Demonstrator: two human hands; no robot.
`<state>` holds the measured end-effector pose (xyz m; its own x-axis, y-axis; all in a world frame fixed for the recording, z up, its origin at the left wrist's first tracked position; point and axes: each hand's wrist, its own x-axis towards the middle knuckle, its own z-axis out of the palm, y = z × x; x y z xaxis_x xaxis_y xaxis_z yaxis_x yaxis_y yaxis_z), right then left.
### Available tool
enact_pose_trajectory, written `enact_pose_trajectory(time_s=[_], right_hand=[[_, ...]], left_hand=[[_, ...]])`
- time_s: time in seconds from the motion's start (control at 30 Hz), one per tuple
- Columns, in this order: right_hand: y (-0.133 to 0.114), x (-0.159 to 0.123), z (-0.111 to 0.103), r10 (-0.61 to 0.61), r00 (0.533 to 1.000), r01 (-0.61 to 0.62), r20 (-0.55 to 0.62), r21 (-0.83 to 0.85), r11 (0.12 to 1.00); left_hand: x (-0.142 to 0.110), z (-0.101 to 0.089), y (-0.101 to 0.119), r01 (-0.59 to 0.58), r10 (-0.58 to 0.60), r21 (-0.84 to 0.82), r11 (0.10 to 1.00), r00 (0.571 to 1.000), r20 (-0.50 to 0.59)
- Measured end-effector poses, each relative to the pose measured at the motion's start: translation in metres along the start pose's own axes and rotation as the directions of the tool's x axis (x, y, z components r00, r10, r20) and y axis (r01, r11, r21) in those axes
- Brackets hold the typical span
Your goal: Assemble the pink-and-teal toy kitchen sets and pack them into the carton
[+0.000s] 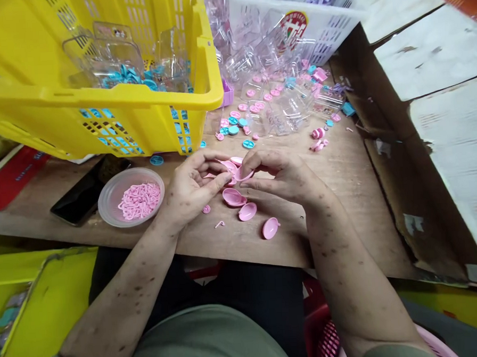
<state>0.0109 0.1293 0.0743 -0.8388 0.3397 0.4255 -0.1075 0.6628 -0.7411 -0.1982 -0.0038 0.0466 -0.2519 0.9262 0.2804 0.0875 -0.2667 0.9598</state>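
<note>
My left hand [191, 189] and my right hand [280, 173] meet over the wooden table [343, 194], fingers pinched together on small pink plastic oval pieces [235, 169]. The left fingers hold one pink piece from the left, the right fingers grip another from the right, and the two pieces touch. Below the hands, three more pink oval shells [234, 197] lie loose on the table, with tiny pink bits [206, 209] beside them.
A clear bowl [107, 198] of small pink hooks sits left of my hands, a black phone [81, 194] beyond it. A yellow basket [98, 100] holds clear trays and blue parts. A white basket [318, 20], clear blister packs and scattered pink and blue discs [255, 113] lie behind.
</note>
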Motion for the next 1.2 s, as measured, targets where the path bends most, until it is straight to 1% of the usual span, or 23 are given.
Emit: enact_pose_trajectory(time_s=[0.13,0.3,0.47,0.67,0.83,0.9,1.0,1.1,1.2], right_hand=[[0.0015,-0.0006,-0.0009,-0.005,0.999,0.005,0.034,0.002,1.0],[0.0011,-0.001,-0.001,0.01,0.998,-0.011,0.061,0.016,1.0],[-0.0008,-0.0011,-0.0016,0.003,0.997,-0.004,0.072,0.018,1.0],[-0.0026,0.0003,-0.0013,0.003,1.0,-0.003,0.023,-0.02,1.0],[-0.0043,0.0007,0.0002,-0.033,0.999,0.033,-0.017,-0.015,0.999],[-0.0035,0.0,0.0013,-0.035,0.999,0.035,-0.024,-0.012,0.999],[-0.0014,-0.0007,0.0037,-0.004,1.0,0.004,-0.022,-0.019,1.0],[-0.0014,-0.0003,0.0054,0.013,0.999,-0.014,-0.03,-0.025,1.0],[-0.0044,-0.0005,0.0012,0.041,0.999,-0.041,-0.005,-0.001,0.999]], left_hand=[[-0.0006,0.0002,-0.0006,-0.011,0.011,-0.015,1.0,1.0,0.004],[-0.0024,0.001,-0.0034,0.01,-0.01,-0.03,0.999,1.0,-0.002],[-0.0024,0.0024,-0.0026,0.017,-0.015,-0.039,0.999,0.998,0.061],[0.0003,0.0025,0.0009,0.065,-0.066,-0.047,0.997,0.998,-0.018],[0.0,0.0026,0.0023,0.131,-0.129,-0.148,0.98,0.991,0.019],[0.0002,0.0025,0.001,0.142,-0.141,-0.135,0.981,0.99,0.018],[0.0015,0.0015,-0.0011,0.133,-0.133,-0.081,0.988,0.991,0.004],[0.0018,0.0013,-0.0018,0.145,-0.145,-0.077,0.986,0.989,0.01],[-0.0016,0.0034,-0.0005,0.12,-0.119,-0.059,0.991,0.993,0.024]])
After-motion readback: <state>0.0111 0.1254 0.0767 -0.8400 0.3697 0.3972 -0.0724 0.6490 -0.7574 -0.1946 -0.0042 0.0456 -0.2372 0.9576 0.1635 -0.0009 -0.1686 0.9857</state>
